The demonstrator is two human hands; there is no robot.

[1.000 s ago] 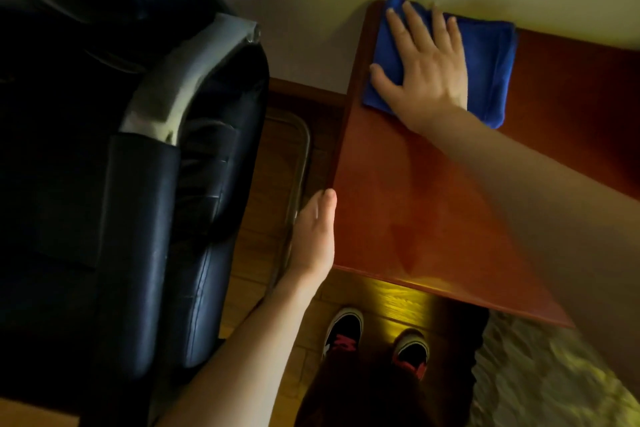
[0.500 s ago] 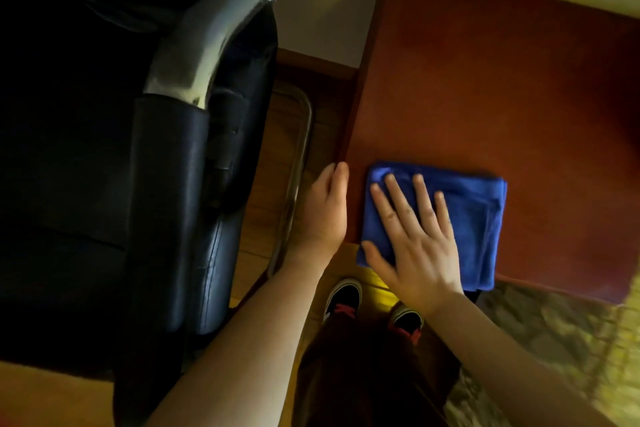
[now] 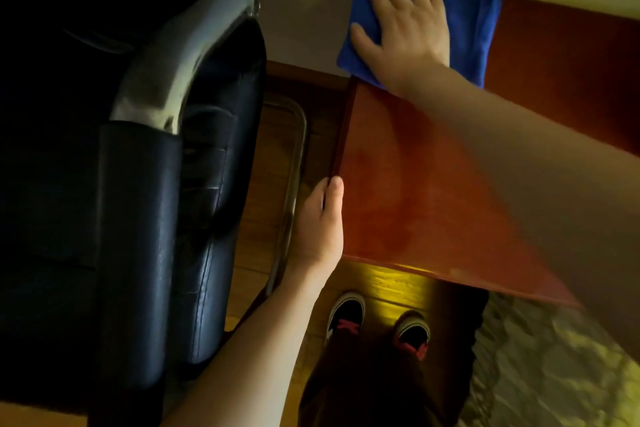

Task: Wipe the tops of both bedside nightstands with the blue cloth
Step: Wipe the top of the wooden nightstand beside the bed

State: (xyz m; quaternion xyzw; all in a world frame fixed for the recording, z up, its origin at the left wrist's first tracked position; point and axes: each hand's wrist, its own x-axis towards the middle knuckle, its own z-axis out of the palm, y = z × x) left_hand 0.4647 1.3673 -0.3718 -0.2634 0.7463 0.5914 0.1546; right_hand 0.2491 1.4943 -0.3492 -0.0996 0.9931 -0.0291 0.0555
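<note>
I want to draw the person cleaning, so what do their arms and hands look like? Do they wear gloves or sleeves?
No gloves and no sleeves show. Both forearms are bare all the way to the picture's edge. The left hand and the right hand are bare too, with no rings, watch or bracelet that I can see. The fingernails look short and plain. The right arm looks blurry.

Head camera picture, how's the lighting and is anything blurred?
Head view: dim, warm light; the black leather chair sinks into shadow; a yellow glow lights the wooden floor; the right forearm is smeared by motion blur; the blue folded cloth stays fairly sharp.
</note>
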